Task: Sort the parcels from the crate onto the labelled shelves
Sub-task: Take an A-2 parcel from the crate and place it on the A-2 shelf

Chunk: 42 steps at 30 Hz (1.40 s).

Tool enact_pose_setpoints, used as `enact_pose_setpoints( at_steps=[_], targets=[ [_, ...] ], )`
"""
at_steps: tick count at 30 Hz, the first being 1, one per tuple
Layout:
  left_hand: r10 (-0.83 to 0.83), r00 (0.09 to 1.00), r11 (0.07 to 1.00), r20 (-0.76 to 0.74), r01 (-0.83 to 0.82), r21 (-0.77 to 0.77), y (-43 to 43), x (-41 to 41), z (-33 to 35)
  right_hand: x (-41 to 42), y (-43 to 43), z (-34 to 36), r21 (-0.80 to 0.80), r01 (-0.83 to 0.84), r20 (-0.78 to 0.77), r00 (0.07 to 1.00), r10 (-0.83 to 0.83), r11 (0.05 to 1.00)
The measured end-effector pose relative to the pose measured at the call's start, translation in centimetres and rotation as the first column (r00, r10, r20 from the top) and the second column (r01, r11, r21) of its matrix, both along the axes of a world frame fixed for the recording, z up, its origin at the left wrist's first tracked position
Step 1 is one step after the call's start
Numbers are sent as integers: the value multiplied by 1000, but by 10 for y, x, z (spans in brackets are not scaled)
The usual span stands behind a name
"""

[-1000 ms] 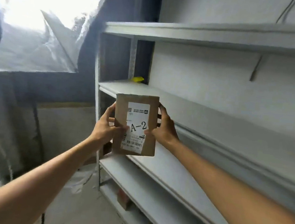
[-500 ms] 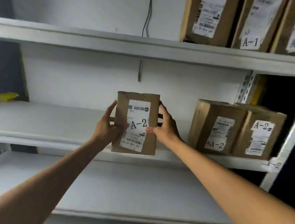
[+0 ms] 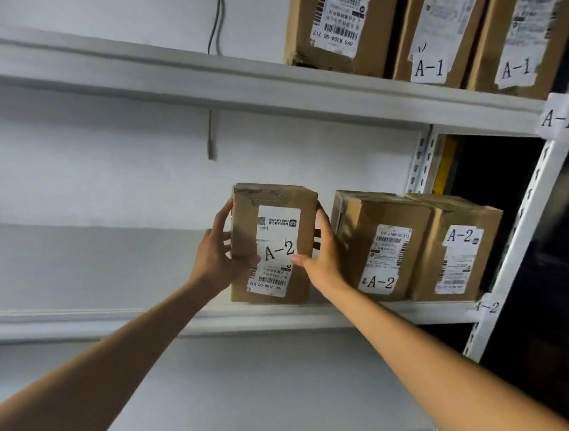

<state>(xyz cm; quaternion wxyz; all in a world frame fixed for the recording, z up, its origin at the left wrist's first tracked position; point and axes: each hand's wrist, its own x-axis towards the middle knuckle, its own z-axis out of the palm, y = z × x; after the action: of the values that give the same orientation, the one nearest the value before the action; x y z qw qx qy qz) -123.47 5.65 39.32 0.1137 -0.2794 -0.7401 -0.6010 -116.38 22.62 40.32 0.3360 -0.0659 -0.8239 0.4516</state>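
A brown cardboard parcel point(image 3: 274, 242) with a white "A-2" label stands upright at the front of the middle shelf point(image 3: 82, 266). My left hand point(image 3: 217, 254) grips its left side, thumb on the front face. My right hand point(image 3: 324, 256) holds its right side, thumb across the label. Just to the right stand two more "A-2" parcels point(image 3: 380, 244), point(image 3: 455, 247), a narrow gap from mine. The post beside them carries an "A-2" tag point(image 3: 486, 307).
The top shelf point(image 3: 253, 82), tagged "A-1" point(image 3: 556, 117), holds three cardboard parcels point(image 3: 341, 21) at the right. A white upright post point(image 3: 515, 235) bounds the rack on the right. A cable point(image 3: 215, 71) hangs down the white back wall. A lower shelf point(image 3: 225, 399) lies beneath.
My view turned right and closed in on the rack. Both hands carried the parcel forward to the middle shelf, close beside the two A-2 parcels.
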Motion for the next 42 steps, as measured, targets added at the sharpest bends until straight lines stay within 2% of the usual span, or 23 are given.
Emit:
enact_pose_setpoints(
  at_steps=[9, 18, 25, 29, 33, 36, 39, 42],
  targets=[
    [-29, 1000, 1000, 3, 29, -11, 29, -13, -11, -2, -4, -6, 213, 198, 211, 947, -243, 957],
    [-25, 999, 1000, -33, 25, -8, 49, 1, -14, 31, -8, -9, 382, 368, 64, 905, -421, 848],
    [5, 1000, 999, -24, -5, -37, 51, 10, -13, 40, -6, -7, 433, 418, 42, 876, -481, 799],
    [-18, 1000, 995, -19, 16, -98, 45, 9, -11, 45, -5, -7, 406, 385, 65, 892, -447, 828],
    [-44, 998, 970, -44, 32, -240, 32, 15, -6, 44, -14, -9, 488, 337, -50, 932, -359, 805],
    [86, 993, 941, -81, -107, -322, 12, 19, -6, 30, -41, -4, 530, 121, 3, 989, -145, 839],
    [223, 971, 895, -91, -241, -375, -33, 18, -9, 6, -79, -4, 626, -73, 65, 997, 41, 776],
    [395, 913, 771, -107, -392, -502, -105, 27, -16, -16, -127, -10, 651, -299, 185, 954, 237, 698]
  ],
)
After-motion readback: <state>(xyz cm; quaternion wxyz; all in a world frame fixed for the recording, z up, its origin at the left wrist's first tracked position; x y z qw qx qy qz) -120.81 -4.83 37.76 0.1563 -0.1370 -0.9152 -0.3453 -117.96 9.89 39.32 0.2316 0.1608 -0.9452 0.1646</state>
